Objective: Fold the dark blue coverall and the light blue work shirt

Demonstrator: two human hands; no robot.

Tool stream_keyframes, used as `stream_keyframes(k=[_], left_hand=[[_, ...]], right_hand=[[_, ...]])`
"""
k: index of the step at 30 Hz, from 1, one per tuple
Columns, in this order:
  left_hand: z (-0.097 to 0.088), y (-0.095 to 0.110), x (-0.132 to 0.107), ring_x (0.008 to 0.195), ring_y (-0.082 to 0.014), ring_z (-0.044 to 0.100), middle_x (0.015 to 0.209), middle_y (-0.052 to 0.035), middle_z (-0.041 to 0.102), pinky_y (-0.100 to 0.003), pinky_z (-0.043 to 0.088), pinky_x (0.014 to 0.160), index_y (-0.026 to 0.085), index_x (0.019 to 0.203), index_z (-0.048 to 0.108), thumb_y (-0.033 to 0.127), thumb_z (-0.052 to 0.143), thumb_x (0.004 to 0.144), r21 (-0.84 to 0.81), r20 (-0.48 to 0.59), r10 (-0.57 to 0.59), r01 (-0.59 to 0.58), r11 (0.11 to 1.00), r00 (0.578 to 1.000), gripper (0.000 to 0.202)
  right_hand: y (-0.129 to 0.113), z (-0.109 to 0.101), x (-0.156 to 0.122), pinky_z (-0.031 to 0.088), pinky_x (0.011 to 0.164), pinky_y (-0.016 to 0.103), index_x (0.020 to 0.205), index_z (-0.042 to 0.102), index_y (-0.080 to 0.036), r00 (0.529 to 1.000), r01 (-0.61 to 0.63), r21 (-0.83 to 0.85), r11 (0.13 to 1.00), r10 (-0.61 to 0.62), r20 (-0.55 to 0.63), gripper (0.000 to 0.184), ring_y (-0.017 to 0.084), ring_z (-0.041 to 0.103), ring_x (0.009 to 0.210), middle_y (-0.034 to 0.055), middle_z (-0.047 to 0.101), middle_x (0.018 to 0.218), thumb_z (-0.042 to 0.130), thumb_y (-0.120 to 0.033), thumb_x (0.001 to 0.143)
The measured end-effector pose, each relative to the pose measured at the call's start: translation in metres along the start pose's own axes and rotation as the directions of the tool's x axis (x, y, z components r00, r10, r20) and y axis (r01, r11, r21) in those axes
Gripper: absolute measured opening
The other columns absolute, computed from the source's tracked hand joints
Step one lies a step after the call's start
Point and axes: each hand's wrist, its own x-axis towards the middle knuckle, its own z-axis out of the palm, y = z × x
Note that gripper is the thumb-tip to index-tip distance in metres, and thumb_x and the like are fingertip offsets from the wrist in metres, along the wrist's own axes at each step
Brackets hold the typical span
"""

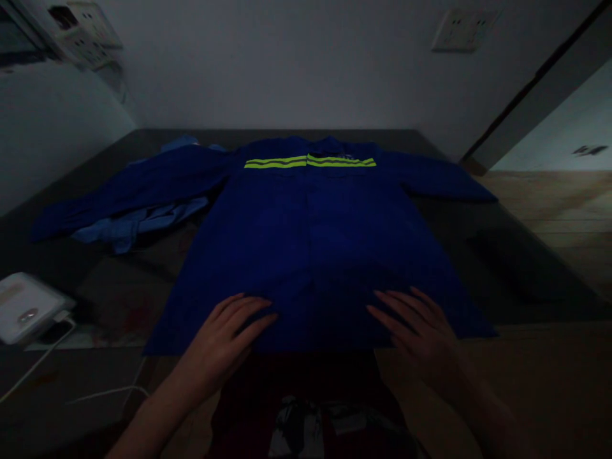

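Observation:
A dark blue work jacket (pixel 306 229) lies spread flat, its front facing up and its collar toward the wall. Yellow-green reflective strips (pixel 275 163) run across the chest. Both sleeves reach out sideways. Near the hem, left of the middle seam, my left hand (pixel 234 325) rests with fingers stretched over the cloth. My right hand (pixel 415 319) is at the hem on the other side, fingers spread, palm down. Nothing is gripped by either one. Dim light hides whether all the fingertips press on the fabric.
Lighter blue cloth (pixel 143 222) lies under the left sleeve on the dark table (pixel 459 236). A white device with a cable (pixel 33 309) sits at the left edge. A dark flat item (pixel 519 264) lies at right. Wall sockets (pixel 463 30) are behind.

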Motion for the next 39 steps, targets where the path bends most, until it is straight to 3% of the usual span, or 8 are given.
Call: stream_keyframes(k=[3,6,13,18,22,26,34,39], left_hand=[[0.012,0.011,0.028,0.114,-0.0213,0.057,0.125,-0.0070,0.062,-0.041,0.048,0.096,0.022,0.120,0.059,0.007,0.045,0.087,-0.049,0.037,0.063,-0.061,0.997,0.997,0.039],[0.022,0.015,0.039,0.119,-0.0208,0.056,0.124,-0.0054,0.064,-0.044,0.045,0.101,0.021,0.122,0.058,0.010,0.043,0.091,-0.103,0.034,0.112,-0.108,0.989,0.993,0.036],[0.013,0.020,0.033,0.122,-0.0189,0.054,0.126,-0.0088,0.062,-0.043,0.043,0.105,0.016,0.129,0.052,0.012,0.040,0.094,-0.143,-0.058,0.169,-0.176,0.974,0.984,0.037],[0.018,0.028,0.025,0.123,-0.0203,0.053,0.126,-0.0100,0.062,-0.045,0.047,0.102,0.017,0.125,0.056,0.011,0.042,0.092,-0.144,-0.033,0.167,-0.170,0.975,0.985,0.036],[0.025,0.036,0.027,0.126,-0.0231,0.050,0.129,-0.0125,0.059,-0.048,0.045,0.103,0.016,0.125,0.055,0.022,0.051,0.092,-0.155,0.009,0.154,-0.151,0.976,0.988,0.033],[0.028,0.046,0.036,0.120,-0.0224,0.056,0.122,-0.0132,0.064,-0.046,0.046,0.103,0.012,0.120,0.057,0.028,0.052,0.092,-0.185,-0.061,0.111,-0.120,0.975,0.992,0.032],[0.036,0.052,0.041,0.108,-0.0179,0.063,0.113,-0.0105,0.069,-0.037,0.052,0.097,0.012,0.116,0.060,0.019,0.046,0.094,-0.251,-0.159,0.062,-0.101,0.963,0.985,0.027],[0.037,0.051,0.039,0.105,-0.0155,0.065,0.104,-0.0070,0.072,-0.033,0.052,0.096,0.015,0.110,0.063,0.012,0.047,0.092,-0.293,-0.282,0.084,-0.169,0.941,0.956,0.024]], right_hand=[[-0.018,0.014,0.023,0.039,0.104,0.051,0.128,0.056,-0.025,0.997,0.074,0.089,0.993,-0.075,0.011,0.046,0.022,0.053,0.120,0.0060,0.058,0.132,0.045,-0.006,0.088],[-0.026,0.019,0.034,0.046,0.098,0.046,0.123,0.060,-0.023,0.993,0.112,0.155,0.981,-0.115,0.005,0.039,0.020,0.058,0.113,0.0058,0.063,0.126,0.045,-0.008,0.090],[-0.030,0.000,0.032,0.052,0.093,0.038,0.124,0.060,-0.023,0.989,0.079,0.248,0.966,-0.044,-0.142,0.041,0.019,0.059,0.113,0.0063,0.065,0.123,0.042,-0.007,0.091],[-0.036,0.016,0.019,0.053,0.091,0.039,0.118,0.063,-0.020,0.988,0.129,0.241,0.962,-0.103,-0.118,0.036,0.020,0.059,0.113,0.0075,0.066,0.121,0.045,-0.008,0.090],[-0.041,0.023,0.015,0.051,0.094,0.041,0.116,0.064,-0.020,0.992,0.107,0.240,0.965,-0.089,-0.084,0.035,0.020,0.057,0.116,0.0079,0.065,0.123,0.046,-0.008,0.089],[-0.048,0.023,0.022,0.052,0.089,0.039,0.116,0.064,-0.020,0.994,0.080,0.263,0.961,-0.058,-0.092,0.032,0.020,0.059,0.111,0.0081,0.066,0.120,0.049,-0.012,0.090],[-0.058,0.026,0.026,0.056,0.080,0.033,0.113,0.066,-0.021,0.965,0.027,0.382,0.924,0.076,-0.253,0.030,0.018,0.065,0.094,0.0062,0.072,0.101,0.051,-0.010,0.089],[-0.061,0.022,0.021,0.056,0.080,0.031,0.118,0.064,-0.019,0.956,0.088,0.397,0.913,0.034,-0.290,0.035,0.018,0.064,0.098,0.0073,0.071,0.103,0.052,-0.009,0.087]])
